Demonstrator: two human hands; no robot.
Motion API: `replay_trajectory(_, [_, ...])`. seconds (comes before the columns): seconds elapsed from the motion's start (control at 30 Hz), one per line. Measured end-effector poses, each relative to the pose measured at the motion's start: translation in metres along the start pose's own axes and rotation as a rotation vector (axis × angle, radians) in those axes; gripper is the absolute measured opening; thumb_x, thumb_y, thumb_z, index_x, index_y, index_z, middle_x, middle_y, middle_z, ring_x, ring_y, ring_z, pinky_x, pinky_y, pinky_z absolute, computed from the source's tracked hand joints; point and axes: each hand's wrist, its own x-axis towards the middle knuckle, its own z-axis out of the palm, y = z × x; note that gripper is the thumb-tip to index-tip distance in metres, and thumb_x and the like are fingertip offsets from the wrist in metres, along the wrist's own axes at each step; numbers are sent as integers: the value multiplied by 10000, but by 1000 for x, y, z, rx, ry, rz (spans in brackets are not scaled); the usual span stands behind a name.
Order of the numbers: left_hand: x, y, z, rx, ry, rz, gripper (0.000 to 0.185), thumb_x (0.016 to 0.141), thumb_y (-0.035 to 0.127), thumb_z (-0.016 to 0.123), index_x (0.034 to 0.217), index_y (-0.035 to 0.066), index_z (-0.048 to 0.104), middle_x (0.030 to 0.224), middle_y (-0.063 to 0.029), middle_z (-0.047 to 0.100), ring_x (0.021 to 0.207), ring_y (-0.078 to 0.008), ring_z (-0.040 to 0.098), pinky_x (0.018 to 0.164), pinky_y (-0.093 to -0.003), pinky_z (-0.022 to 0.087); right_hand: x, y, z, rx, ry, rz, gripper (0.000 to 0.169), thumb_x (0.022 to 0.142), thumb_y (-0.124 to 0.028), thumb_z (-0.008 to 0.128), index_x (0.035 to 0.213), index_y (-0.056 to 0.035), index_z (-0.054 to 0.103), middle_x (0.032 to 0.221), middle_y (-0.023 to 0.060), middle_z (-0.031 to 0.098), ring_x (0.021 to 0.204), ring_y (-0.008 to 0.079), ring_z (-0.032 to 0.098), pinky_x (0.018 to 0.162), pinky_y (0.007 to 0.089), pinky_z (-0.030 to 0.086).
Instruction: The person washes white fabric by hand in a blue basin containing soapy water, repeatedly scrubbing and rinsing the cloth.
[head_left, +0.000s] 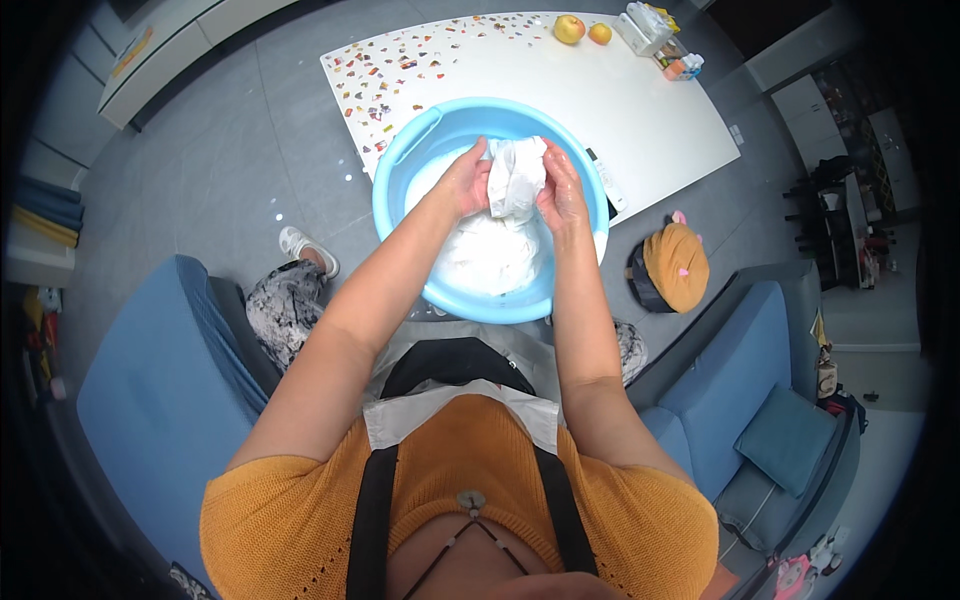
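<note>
A light blue plastic basin (384, 217) stands in front of me at the near edge of a white table. Above it, my left hand (471, 180) and my right hand (561, 186) hold a wet white cloth (516, 176) between them, one at each side. Both hands look wet. More white fabric (491, 255) lies bunched in the lower part of the basin, beneath the held cloth. Whitish suds or water show at the basin's left inside. The lower end of the held cloth hangs close to the bunched fabric; whether they are joined I cannot tell.
The white table (637, 112) bears scattered small stickers, two apples (569, 29) and packs of tissues (643, 28). A white remote control or power strip (611, 184) lies right of the basin. An orange-topped stool (675, 268) stands on the floor at right. Blue sofa seats (165, 420) flank me.
</note>
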Motion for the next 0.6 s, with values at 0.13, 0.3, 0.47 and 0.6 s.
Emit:
replay_trajectory(0.13, [11,-2,-11,239,7,196,326,860,220,525,1084,-17,503,1079,-147,562,1006,-247,552,893,-403,429,-7,-4,4,-114,37,25,328,813,-107,582,1113,-7,495,1030,76,546,946,153,530,821,277,440])
replay_trajectory(0.3, [7,11,-11,-5,-11,265,317,813,155,577,1050,-36,488,1070,-171,547,989,-300,543,903,-429,413,-1,-9,-9,-201,246,-64,352,767,-99,641,1088,-26,515,1029,69,541,938,147,528,789,252,427])
replay_trajectory(0.47, [-4,24,-10,-60,-118,273,280,841,189,530,1033,-15,527,1055,-172,562,986,-300,543,909,-446,407,6,-15,-28,-27,241,-128,341,730,-21,623,1055,-13,523,946,40,548,597,45,384,533,163,366])
replay_trajectory(0.6, [-2,28,-17,-65,-307,192,337,860,222,500,1098,-16,499,1102,-171,544,1016,-305,530,923,-446,393,-1,-8,-12,-344,212,24,228,791,-128,591,999,-36,578,887,46,592,622,68,446,561,196,393])
